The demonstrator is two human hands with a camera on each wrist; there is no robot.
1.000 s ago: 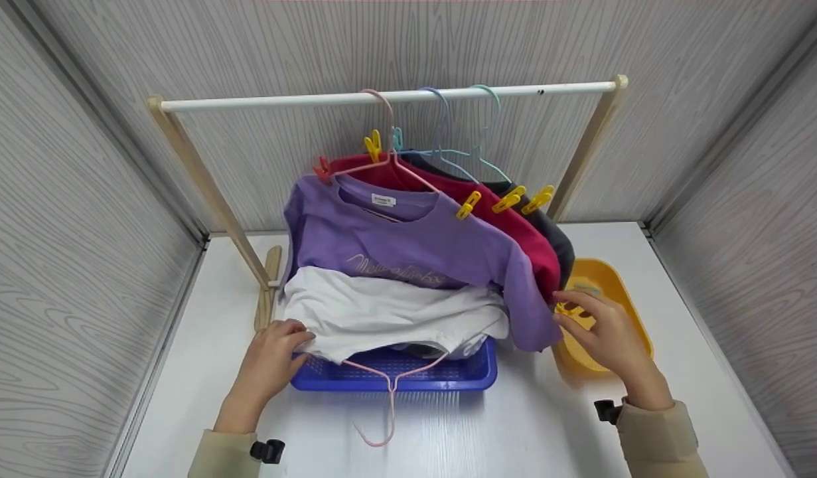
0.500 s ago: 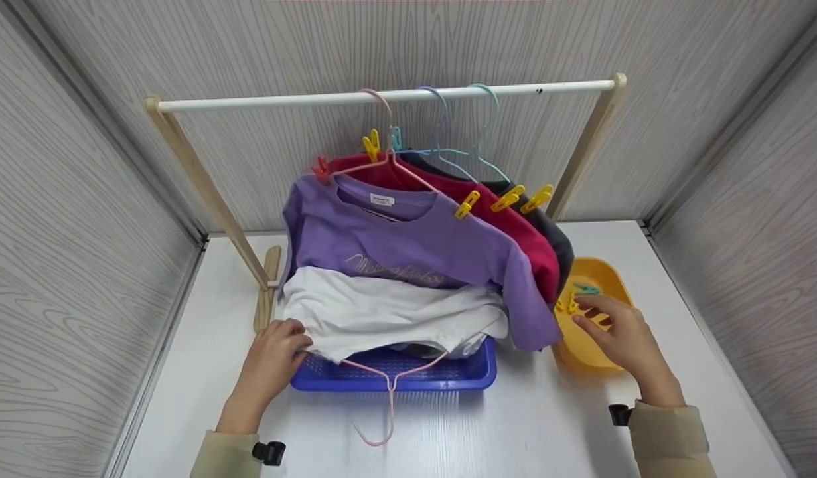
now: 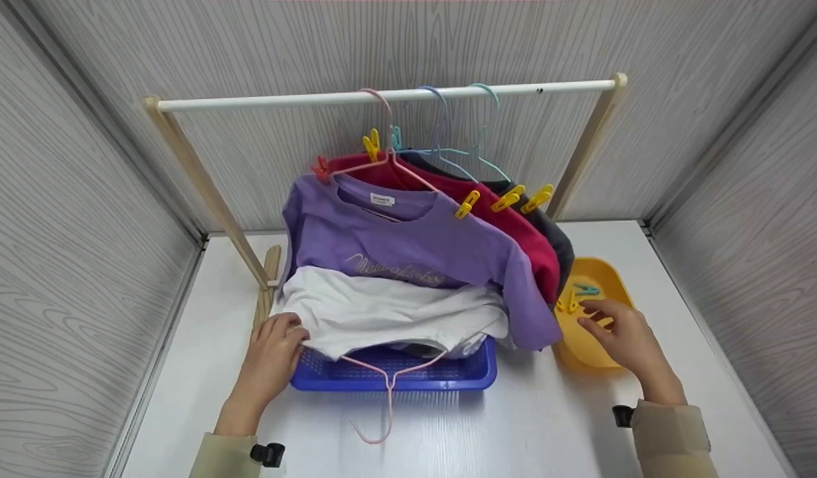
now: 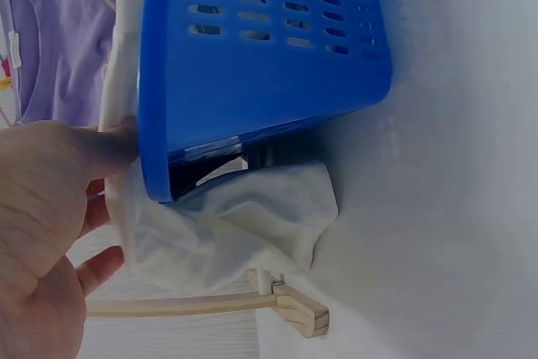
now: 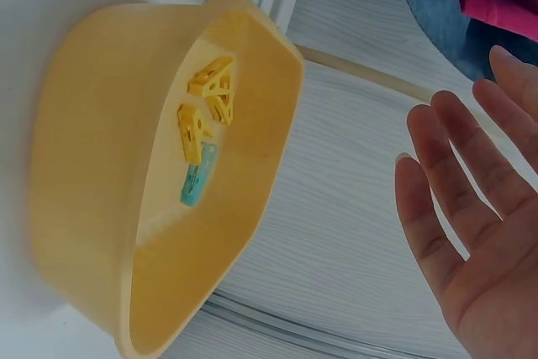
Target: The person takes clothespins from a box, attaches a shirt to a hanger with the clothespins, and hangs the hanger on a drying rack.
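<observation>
A white shirt (image 3: 381, 312) lies across a blue basket (image 3: 395, 384), with a pink hanger (image 3: 389, 405) sticking out of its near edge. At the shirt's left corner my left hand (image 3: 272, 352) pinches the cloth, its thumb right at the basket's rim in the left wrist view. My right hand (image 3: 627, 338) is over the front right of a yellow bin (image 3: 620, 279), fingers spread and slightly bent, holding nothing. Several yellow clothespins (image 5: 197, 132) and a teal clothespin (image 5: 199, 174) lie in that bin. The basket's inside is mostly hidden under the shirt.
Behind stands a rack with a white rail (image 3: 282, 100). From it hang a purple shirt (image 3: 408, 242), a red garment (image 3: 534, 245) and a dark garment (image 3: 557, 236), with several clothespins on their shoulders. A wooden rack foot (image 3: 265, 302) stands left of the basket.
My right hand has moved right, away from the purple sleeve. My left hand has shifted slightly left and up, and the pink hanger has moved slightly with the shirt.
</observation>
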